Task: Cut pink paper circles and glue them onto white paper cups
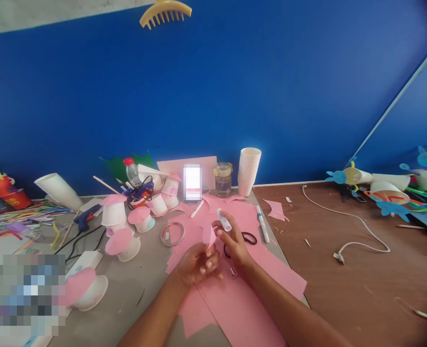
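Over the pink paper sheets, my left hand (201, 265) has its fingers curled and pinches a small pink paper piece (208, 235). Close beside it, my right hand (234, 241) holds a small whitish tube (224, 220), perhaps a glue stick, its top tilted up and to the left. Under my right hand lies a pair of scissors with black handles (249, 237), partly hidden. A white marker (263, 225) rests to the right of that hand. Larger pink paper (249, 303) spreads beneath both forearms.
Paper cups with pink discs (118, 241) stand on the left, near a blue glue gun (86, 217). A cup stack (248, 171), a jar (223, 179) and a bright phone (192, 182) stand at the back. A white cable (358, 217) crosses the brown table.
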Available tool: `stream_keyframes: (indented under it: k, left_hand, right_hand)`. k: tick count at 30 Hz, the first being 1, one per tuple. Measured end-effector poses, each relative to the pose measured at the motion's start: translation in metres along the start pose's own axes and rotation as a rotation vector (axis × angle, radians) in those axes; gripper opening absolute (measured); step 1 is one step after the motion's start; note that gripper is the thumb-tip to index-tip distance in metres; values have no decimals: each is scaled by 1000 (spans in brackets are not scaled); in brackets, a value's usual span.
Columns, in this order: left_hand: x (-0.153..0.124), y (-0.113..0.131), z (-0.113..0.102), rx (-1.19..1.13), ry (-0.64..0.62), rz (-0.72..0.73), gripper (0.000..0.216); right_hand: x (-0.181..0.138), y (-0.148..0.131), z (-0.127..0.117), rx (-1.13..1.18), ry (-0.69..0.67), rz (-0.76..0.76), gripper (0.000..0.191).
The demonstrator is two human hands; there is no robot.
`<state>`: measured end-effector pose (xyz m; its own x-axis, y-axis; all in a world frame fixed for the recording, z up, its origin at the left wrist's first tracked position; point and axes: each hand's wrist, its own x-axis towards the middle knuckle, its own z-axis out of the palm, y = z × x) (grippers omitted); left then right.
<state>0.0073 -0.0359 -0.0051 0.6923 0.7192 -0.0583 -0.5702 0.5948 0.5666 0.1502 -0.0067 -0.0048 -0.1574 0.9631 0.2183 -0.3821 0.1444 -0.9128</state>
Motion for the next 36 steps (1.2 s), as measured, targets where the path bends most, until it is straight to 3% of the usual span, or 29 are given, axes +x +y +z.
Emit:
stream_keyframes:
  k: [5,8,11,20,23,27,30,36]
  left_hand:
    - [-2,-3,0,4,-79,-107,34]
    - [-4,-3,5,36,-57,-164,36]
    - [-3,-2,9,57,-6,-181,35]
    - [2,-3,6,35,174,-158,24]
    - [9,-5,7,17,301,-73,32]
    - [16,-1,7,-35,406,193,40]
    - [15,3,9,-31,388,317,40]
    - [14,2,18,43,356,368,17]
  right_hand:
    - [0,-8,1,155,-154,22,58]
    - [-2,-16,3,172,-193,108,56]
    - [-2,-20,4,157,-149,182,50]
    - [8,-10,1,211,13,202,40]
    - [9,-9,-1,188,48,194,39]
    - [12,-4,-6,200,152,148,46]
    - [14,1,-7,170,173,148,49]
    - [12,6,-5,1,142,74,44]
